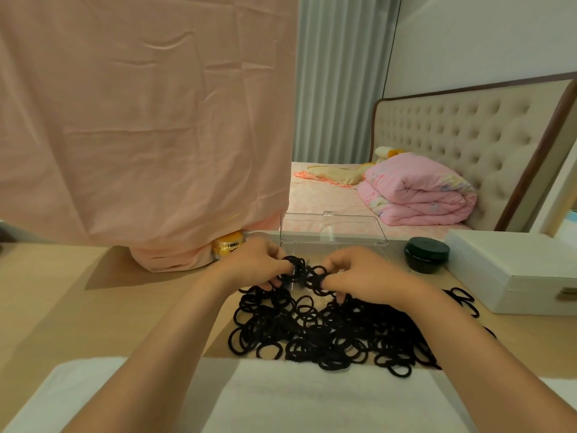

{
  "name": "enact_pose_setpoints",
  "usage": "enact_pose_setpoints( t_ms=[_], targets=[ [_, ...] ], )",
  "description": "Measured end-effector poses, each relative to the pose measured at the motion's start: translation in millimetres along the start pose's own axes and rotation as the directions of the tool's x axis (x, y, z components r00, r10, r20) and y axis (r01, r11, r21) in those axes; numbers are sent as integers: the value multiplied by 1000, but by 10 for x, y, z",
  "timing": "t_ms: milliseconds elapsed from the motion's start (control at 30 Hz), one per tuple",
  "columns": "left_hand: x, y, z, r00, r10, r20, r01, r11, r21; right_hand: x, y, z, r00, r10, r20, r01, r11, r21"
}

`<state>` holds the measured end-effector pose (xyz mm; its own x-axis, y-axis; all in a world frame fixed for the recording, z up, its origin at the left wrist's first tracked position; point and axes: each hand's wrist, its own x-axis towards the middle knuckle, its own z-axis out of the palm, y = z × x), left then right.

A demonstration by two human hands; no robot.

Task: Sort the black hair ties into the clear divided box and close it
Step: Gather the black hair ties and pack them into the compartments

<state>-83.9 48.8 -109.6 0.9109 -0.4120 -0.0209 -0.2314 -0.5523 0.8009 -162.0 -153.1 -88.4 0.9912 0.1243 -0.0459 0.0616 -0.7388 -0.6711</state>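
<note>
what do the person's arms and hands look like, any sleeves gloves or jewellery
Both forearms are bare right to the bottom edge of the picture, with no sleeves in view. The left hand and the right hand wear no gloves. No watch, bracelet or ring shows on either wrist or on the fingers that can be seen.

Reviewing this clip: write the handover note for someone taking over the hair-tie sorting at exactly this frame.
Left hand: pinching a bunch of black elastic hair ties above the box.
Right hand: gripping another bunch of ties, joined to the left one.
Clear divided plastic box: behind the hands on the light wooden table, lid raised; its compartments are hidden.
Large loose pile of black hair ties: on the table in front of the box.
Done: box opened.
Left: nearly all ties to sort, then close the lid.
</note>
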Motion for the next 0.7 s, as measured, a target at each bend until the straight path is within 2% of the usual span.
enact_pose_setpoints(
  t_ms=[67, 167, 300, 367, 500, 633, 700],
  targets=[
    [-3, 12, 23, 1000, 17, -20, -17, 1000, 1, -15, 6, -22, 999, 11, 34, -15, 989, 147],
    [-11, 37, 65, 998, 39, -42, -40, 999, -12, -39, 18, -57, 996, -2, 85, -21, 960, 278],
    [-6, 90, 142, 999, 35, 14, -32, 987, -158, -52, -6, -73, 980, -80, 183, -12, 890, 455],
    [-1, 100, 164, 997, 34, 71, -15, 968, -249, -45, -3, -55, 982, -50, 180, -42, 881, 472],
    [2, 86, 158, 978, 43, 203, 50, 901, -430, -1, 40, -38, 991, 117, 59, -131, 888, 441],
    [-19, 111, 158, 959, 66, 275, 89, 852, -516, 6, 49, -49, 979, 201, -22, -172, 885, 433],
    [-37, 134, 170, 957, 71, 280, 82, 863, -499, 8, 46, -36, 975, 215, -54, -175, 895, 410]
  ],
)
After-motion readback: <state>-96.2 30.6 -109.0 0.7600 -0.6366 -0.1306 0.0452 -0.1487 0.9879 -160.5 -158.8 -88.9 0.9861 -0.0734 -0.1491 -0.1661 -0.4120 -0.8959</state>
